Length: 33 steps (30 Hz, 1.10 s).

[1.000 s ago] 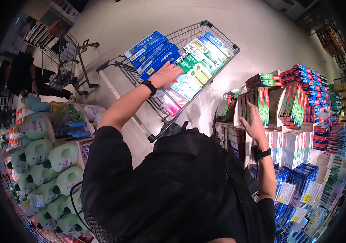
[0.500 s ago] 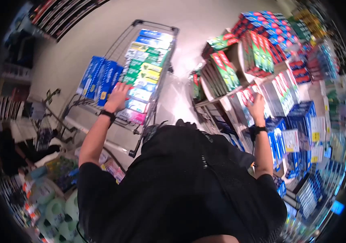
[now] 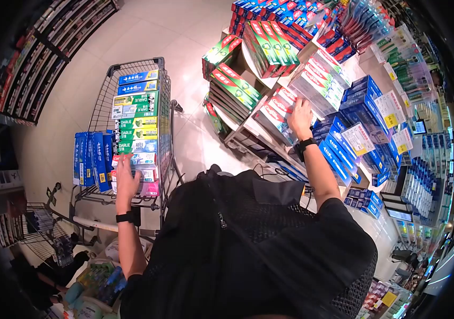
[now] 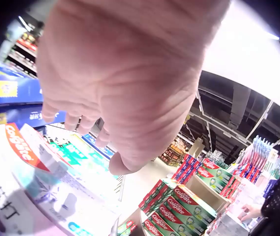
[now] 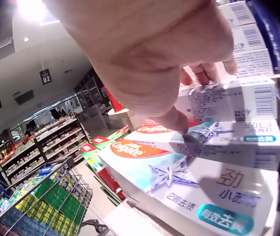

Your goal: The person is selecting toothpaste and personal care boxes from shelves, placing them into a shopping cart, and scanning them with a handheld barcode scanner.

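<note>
My left hand [image 3: 127, 182] [image 4: 125, 73] is over the near end of the toothpaste boxes [image 3: 137, 145] in the cart, fingers loosely bent and thumb apart; contact is unclear. Blue packs [image 3: 93, 159] stand beside it on the cart's left side. On the right, my right hand [image 3: 300, 121] [image 5: 154, 59] reaches down onto white-and-red Colgate boxes [image 3: 277, 112] [image 5: 179, 182] on the display. Its thumb touches a box and its bent fingers rest among the boxes behind. No box is lifted off in either hand.
The wire cart [image 3: 171, 109] stands left of the display, with floor [image 3: 200, 139] between them. Green-and-red boxes [image 3: 235, 85] and blue cartons [image 3: 338, 151] flank the right hand. Another cart [image 3: 41, 228] and a dark-clothed person [image 3: 38, 282] are at lower left.
The view has turned, shifting the cart leftward. My right hand has moved from beside the green-and-red boxes to the white Colgate boxes. My left hand has moved towards the cart's near end.
</note>
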Motion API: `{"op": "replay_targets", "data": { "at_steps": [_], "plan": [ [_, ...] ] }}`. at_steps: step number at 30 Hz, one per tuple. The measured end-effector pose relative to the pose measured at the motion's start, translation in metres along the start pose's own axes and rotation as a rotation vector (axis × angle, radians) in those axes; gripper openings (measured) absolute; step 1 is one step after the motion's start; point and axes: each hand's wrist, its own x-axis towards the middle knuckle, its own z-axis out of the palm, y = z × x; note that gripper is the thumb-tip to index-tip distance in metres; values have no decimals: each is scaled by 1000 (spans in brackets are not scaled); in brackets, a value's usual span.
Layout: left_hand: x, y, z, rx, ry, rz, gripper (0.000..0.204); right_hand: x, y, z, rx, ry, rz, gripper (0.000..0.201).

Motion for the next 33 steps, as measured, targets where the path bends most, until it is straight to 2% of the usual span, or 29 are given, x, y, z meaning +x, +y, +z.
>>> {"op": "replay_targets", "data": {
  "at_steps": [2, 3, 5, 6, 7, 10, 13, 17, 19, 20, 22, 23, 25, 31, 33],
  "plan": [
    [-6, 12, -1, -29, 23, 9, 72, -8, -3, 0, 22, 141, -30, 60],
    [-4, 17, -1, -29, 23, 19, 72, -13, -4, -4, 20, 144, -20, 60],
    [-1, 25, -1, -87, 78, 61, 69, -26, -9, -13, 251, 89, -95, 52],
    [-2, 34, -4, -106, 86, 42, 67, -36, -17, -16, 230, 35, -127, 51],
    [-5, 33, -3, -106, 85, 52, 67, -49, -22, -20, 107, -9, -204, 64],
    [-8, 27, 4, -137, 102, 25, 68, -58, -32, -18, 1, -119, -143, 80],
    [-15, 22, 8, -170, 52, -17, 67, -54, -31, 4, 21, -35, -153, 62],
    [-21, 23, 10, -189, 23, -33, 67, -63, -28, 11, 53, -36, -196, 57],
    [-24, 29, 7, -159, 32, -37, 66, -68, -32, 15, 82, -97, -120, 69],
    [-21, 32, 7, -162, 42, -12, 65, -71, -33, 17, 85, -101, -122, 69],
    [-20, 31, 12, -169, 56, 17, 63, -77, -34, 17, -34, 51, -43, 88],
    [-18, 33, 16, -169, 56, 17, 63, -76, -33, 16, -34, 51, -43, 88],
    [-21, 32, 18, -181, 35, 4, 62, -73, -38, 12, -33, -58, 53, 104],
    [-36, 29, 24, -159, 55, -54, 63, -56, -40, 6, 40, -154, -18, 108],
    [-41, 37, 22, -218, 47, -70, 62, -50, -40, -1, 63, -189, 13, 103]
  ]
}}
